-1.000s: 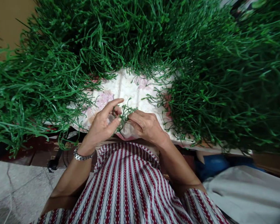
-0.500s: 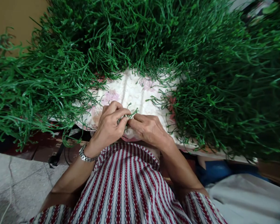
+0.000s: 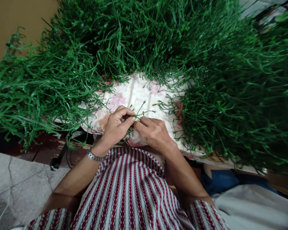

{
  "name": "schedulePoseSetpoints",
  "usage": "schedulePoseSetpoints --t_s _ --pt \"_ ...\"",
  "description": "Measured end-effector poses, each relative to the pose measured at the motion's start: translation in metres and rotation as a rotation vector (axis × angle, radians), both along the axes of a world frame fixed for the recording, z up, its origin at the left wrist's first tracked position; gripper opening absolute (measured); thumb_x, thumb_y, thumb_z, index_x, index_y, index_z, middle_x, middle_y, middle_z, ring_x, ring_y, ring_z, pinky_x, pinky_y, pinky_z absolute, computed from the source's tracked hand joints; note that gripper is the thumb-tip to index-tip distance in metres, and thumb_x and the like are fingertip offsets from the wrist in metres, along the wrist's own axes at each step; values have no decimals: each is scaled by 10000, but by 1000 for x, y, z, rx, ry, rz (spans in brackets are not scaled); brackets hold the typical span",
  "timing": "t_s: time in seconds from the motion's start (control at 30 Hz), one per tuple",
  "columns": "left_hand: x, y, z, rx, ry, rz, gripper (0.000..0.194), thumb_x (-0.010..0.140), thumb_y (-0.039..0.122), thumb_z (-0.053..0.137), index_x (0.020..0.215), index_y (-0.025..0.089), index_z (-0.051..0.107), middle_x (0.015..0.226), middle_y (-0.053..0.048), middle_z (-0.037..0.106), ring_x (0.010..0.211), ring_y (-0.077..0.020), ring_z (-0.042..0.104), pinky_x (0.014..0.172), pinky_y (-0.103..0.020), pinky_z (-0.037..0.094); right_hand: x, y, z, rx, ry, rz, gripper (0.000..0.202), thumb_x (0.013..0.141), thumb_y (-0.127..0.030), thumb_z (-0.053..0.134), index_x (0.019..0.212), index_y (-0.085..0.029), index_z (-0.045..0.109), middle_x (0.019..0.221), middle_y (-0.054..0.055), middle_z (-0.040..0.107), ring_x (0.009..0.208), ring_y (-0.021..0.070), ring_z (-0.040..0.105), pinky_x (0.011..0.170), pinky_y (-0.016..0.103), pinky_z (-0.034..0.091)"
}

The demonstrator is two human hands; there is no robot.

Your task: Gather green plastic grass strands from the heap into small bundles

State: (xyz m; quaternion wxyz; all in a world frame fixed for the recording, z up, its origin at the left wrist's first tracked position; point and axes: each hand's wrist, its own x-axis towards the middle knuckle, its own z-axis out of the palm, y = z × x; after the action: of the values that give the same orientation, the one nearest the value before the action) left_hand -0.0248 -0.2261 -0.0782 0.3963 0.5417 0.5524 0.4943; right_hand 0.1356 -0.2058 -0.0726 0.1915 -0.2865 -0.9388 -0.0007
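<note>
Both hands meet over a white floral cloth [image 3: 140, 92], close to the striped garment. My left hand [image 3: 117, 126], with a metal watch on its wrist, pinches a thin green plastic sprig [image 3: 142, 114] between thumb and index finger. My right hand [image 3: 155, 132] has its fingers curled at the same sprig, its fingertips touching or nearly touching the left ones. Several thin stems of the sprig stick out above the fingertips, and some green shows below the left hand. The right fingertips are partly hidden.
Large heaps of green plastic stems lie at the left [image 3: 43, 92], the back [image 3: 139, 32] and the right [image 3: 230, 105] of the cloth. A grey chair-like surface [image 3: 256, 204] is at the lower right, and a pale floor [image 3: 21, 188] shows at the lower left.
The sprig's stems now spread out further above the fingertips. Both hands remain together, with the left fingers slightly shifted. The whole view has moved a little.
</note>
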Motion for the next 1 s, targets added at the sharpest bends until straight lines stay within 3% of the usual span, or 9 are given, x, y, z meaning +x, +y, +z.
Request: schedulePoseSetpoints --t_s 0.13,0.33,0.5,0.6,0.7,0.87,1.0 --pt "7 -1 -5 -34 -77 114 32 799 196 514 769 186 517 695 20 491 659 -114 451 600 -231 349 -7 -6 -7 -40 102 -41 159 837 -193 430 732 -171 548 610 -21 443 512 98 337 499 237 257" --pt "12 8 -15 -9 -64 180 85 813 193 494 734 187 465 653 28 423 615 -108 395 573 -234 326 -18 -17 -20 -60 240 -124 166 811 -132 436 659 -172 490 579 -22 422 510 99 350 505 240 265" --pt "20 10 -19 21 -25 206 106 816 178 478 716 187 447 674 22 442 646 -112 415 603 -240 348 -18 -21 -20 -86 296 -162 173 814 -118 435 653 -172 470 582 -17 437 505 98 364 503 242 268" --pt "20 16 -17 12 -17 244 111 811 173 481 705 186 452 691 14 471 665 -114 438 617 -242 360 -19 -28 -18 -121 318 -156 172 813 -110 436 656 -170 470 584 -10 464 518 99 402 508 238 281" --pt "14 25 -14 -17 -62 334 147 835 200 453 689 188 460 634 23 464 590 -103 420 573 -237 353 -19 -35 -15 -196 333 -65 181 825 -118 442 655 -170 481 579 -8 495 519 97 422 505 230 300" --pt "4 34 -14 8 -104 195 113 812 234 508 711 191 482 647 28 470 592 -96 420 564 -225 351 2 -32 -2 -248 398 -109 131 848 -126 464 750 -157 545 639 16 547 586 109 481 556 235 367" --pt "-5 35 -18 37 -244 227 115 781 241 540 697 185 484 665 22 485 626 -96 459 610 -223 378 27 -30 14 -216 435 -104 56 840 -174 530 798 -168 566 649 17 491 613 126 467 553 255 376"
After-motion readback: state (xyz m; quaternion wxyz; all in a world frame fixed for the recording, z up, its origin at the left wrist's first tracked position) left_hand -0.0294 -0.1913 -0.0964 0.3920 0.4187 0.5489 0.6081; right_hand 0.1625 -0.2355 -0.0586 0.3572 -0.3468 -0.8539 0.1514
